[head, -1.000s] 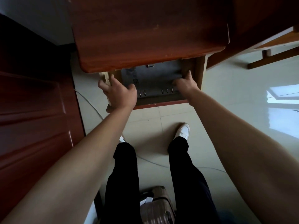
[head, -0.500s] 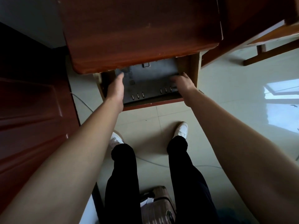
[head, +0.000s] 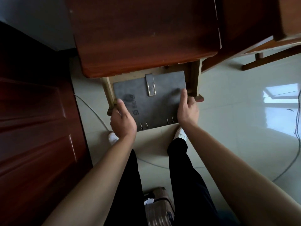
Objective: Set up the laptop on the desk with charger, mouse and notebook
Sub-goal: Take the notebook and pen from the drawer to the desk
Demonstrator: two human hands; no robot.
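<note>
A grey ring-bound notebook (head: 156, 101) with a strap clasp and a printed logo is held above the open drawer (head: 194, 79) under the reddish wooden desk (head: 143, 35). My left hand (head: 123, 119) grips its left edge, thumb on the cover. My right hand (head: 187, 110) grips its right edge, thumb on top. The notebook's ringed spine points toward me and sticks out past the drawer front. No laptop, charger or mouse is in view.
A dark red wooden door (head: 32, 128) stands at the left. A suitcase (head: 159, 207) sits on the floor behind my legs. Thin cables (head: 290, 167) run across the pale tiled floor. Another wooden furniture frame (head: 268, 54) is at the upper right.
Both hands reached into the drawer, took the notebook by its sides and lifted it up and out toward me. The view has tilted slightly.
</note>
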